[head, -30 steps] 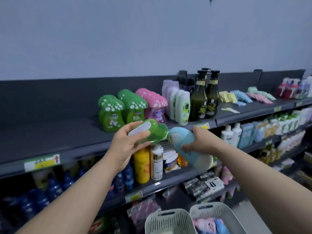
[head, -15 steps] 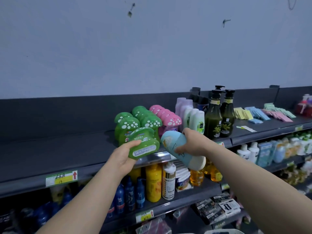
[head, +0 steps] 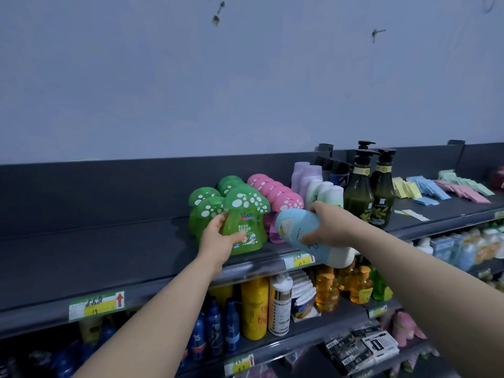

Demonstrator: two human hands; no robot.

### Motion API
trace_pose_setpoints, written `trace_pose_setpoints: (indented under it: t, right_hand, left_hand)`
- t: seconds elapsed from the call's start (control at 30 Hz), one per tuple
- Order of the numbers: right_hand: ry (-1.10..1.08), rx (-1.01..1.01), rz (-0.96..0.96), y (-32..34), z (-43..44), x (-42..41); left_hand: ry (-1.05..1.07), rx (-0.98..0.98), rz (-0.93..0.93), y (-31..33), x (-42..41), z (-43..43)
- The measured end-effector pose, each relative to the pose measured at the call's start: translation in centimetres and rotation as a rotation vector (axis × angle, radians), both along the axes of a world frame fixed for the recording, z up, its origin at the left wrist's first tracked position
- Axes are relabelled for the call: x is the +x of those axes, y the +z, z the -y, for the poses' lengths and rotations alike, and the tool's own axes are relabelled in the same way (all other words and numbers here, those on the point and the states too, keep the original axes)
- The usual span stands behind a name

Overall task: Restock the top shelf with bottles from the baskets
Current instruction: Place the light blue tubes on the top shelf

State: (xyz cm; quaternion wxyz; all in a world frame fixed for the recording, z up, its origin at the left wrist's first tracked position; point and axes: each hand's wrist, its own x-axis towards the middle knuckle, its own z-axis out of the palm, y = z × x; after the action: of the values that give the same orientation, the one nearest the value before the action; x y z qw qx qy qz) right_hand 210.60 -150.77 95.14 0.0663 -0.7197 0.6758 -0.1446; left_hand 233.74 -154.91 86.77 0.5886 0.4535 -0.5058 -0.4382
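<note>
— While the left hand (head: pixel 218 238) has fingers and thumb wrapped round the green mushroom-cap bottle (head: pixel 245 225), is that bottle seated on the top shelf (head: pixel 109 241)?

— It is upright, label outward, with its base at the front of the shelf, just ahead of the other green mushroom bottles (head: pixel 203 207). I cannot tell whether the base bears its full weight.

— And the right hand (head: pixel 331 227)?

— Curled round a pale blue bottle with a white end (head: pixel 300 236). The bottle is tilted, white end low, over the shelf edge in front of the pink mushroom bottles (head: pixel 286 199). It is not placed.

— Recommendation for the step in hand?

— In my judgement, slide the green bottle back until it meets its row and square the label. Then loosen the fingers and draw them straight out, so the neighbouring caps are not knocked. Keep the blue bottle clear of the pink row, since a swing there could topple the front one. The baskets are out of view.
</note>
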Motion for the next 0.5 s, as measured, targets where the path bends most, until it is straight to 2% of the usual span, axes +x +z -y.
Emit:
trace_pose_setpoints:
  t: [0.17, 0.3, 0.5]
  right_hand:
    - [0.007, -0.035, -0.165, 0.1, 1.3, -0.2]
    - [0.001, -0.044, -0.257, -0.8, 2.5, 0.0]
    - [-0.008, -0.051, -0.256, -1.6, 3.9, -0.2]
  left_hand:
    - [0.049, 0.022, 0.240, -1.8, -0.7, 3.0]
    - [0.073, 0.039, 0.296, -2.8, -1.2, 4.7]
    - [0.073, 0.015, 0.363, -3.9, -1.5, 5.5]
